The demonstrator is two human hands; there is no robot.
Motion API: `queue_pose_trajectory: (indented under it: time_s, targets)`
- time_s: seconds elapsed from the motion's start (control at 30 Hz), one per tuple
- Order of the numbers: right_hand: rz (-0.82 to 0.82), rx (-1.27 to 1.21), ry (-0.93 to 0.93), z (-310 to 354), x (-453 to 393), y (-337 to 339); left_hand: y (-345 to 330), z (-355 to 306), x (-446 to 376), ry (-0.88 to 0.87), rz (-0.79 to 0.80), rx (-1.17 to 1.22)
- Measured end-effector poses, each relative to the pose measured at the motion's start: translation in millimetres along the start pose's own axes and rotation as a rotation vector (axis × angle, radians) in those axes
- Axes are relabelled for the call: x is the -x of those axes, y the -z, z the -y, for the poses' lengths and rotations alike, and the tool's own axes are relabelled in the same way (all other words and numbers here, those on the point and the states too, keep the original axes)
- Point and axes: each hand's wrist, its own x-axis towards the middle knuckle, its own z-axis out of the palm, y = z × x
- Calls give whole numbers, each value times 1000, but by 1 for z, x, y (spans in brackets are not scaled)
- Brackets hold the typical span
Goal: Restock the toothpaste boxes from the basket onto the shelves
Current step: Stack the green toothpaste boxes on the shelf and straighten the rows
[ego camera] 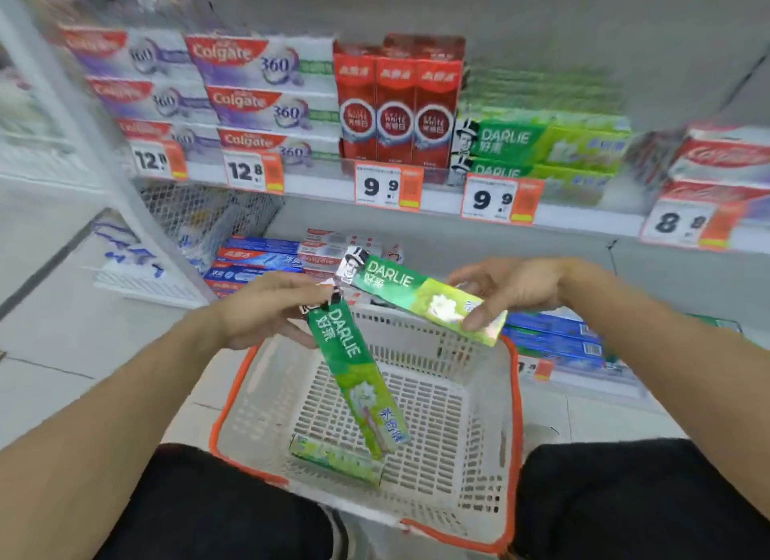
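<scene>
My left hand (pixel 266 309) grips the top end of a green Darlie toothpaste box (pixel 358 376) that hangs slanted down into the white basket with an orange rim (pixel 514 393). My right hand (pixel 512 288) holds a second green Darlie box (pixel 416 292) level above the basket's far edge. One more green box (pixel 333 459) lies flat on the basket floor. On the upper shelf (pixel 437 203), stacked Darlie boxes (pixel 541 147) sit behind a 9.9 price tag.
Colgate 360 boxes (pixel 262 97) and red upright boxes (pixel 400 109) fill the upper shelf to the left; red-white boxes (pixel 725 163) are at the right. Blue boxes (pixel 258 263) lie on the lower shelf. A wire mesh divider (pixel 200 213) stands at the left. My dark-clad knees flank the basket.
</scene>
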Motion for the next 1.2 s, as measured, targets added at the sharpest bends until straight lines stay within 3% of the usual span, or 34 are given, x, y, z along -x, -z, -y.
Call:
queue_pose_trajectory:
  time_s: [0.1, 0.27, 0.57, 0.77, 0.93, 1.2]
  targets:
    - [-178, -212, 182, -6, 19, -14, -22, -10, -6, -155, -145, 261]
    - [-321, -329, 311, -21, 13, -26, -59, -32, -27, -317, -222, 393]
    - [-409, -41, 359, -18, 7, -22, -86, -40, -64, -305, -322, 344]
    - [-464, 7, 456, -3, 48, 8, -95, -83, -62, -360, -214, 237]
    - [-473, 85, 415, 0, 85, 26, -106, -99, -70, -416, -170, 105]
    - [-919, 303, 471, 39, 134, 54, -117, -94, -80, -494, -260, 226]
